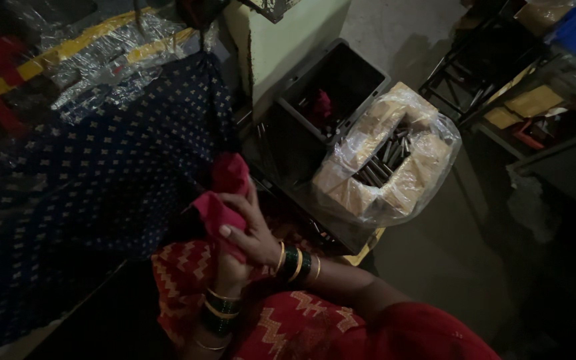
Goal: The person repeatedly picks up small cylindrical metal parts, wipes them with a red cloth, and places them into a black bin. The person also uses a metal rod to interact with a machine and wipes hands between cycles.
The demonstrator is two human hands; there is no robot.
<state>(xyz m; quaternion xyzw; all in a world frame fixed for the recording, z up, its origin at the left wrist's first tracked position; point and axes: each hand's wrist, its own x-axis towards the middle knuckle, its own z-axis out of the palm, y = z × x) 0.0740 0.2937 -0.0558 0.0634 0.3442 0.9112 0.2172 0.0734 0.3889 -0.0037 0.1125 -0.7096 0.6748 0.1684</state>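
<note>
A red cloth (225, 190) is bunched between both my hands, low in the middle of the head view. My right hand (251, 230) lies over it with the thumb pressed on the fabric. Under the cloth, my left hand (229, 273) is mostly hidden, with only the wrist and its green and gold bangles showing. Whether something is wrapped inside the cloth cannot be seen. My lap in red zigzag-patterned fabric (288, 320) is just below.
A dark blue dotted cloth (88, 173) covers the surface at left. A dark grey plastic crate (331, 87) stands ahead, beside a plastic-lined cardboard box (385, 157) holding several metal rods. A pale machine body (288, 40) rises behind. Dark racks (501, 60) stand at right.
</note>
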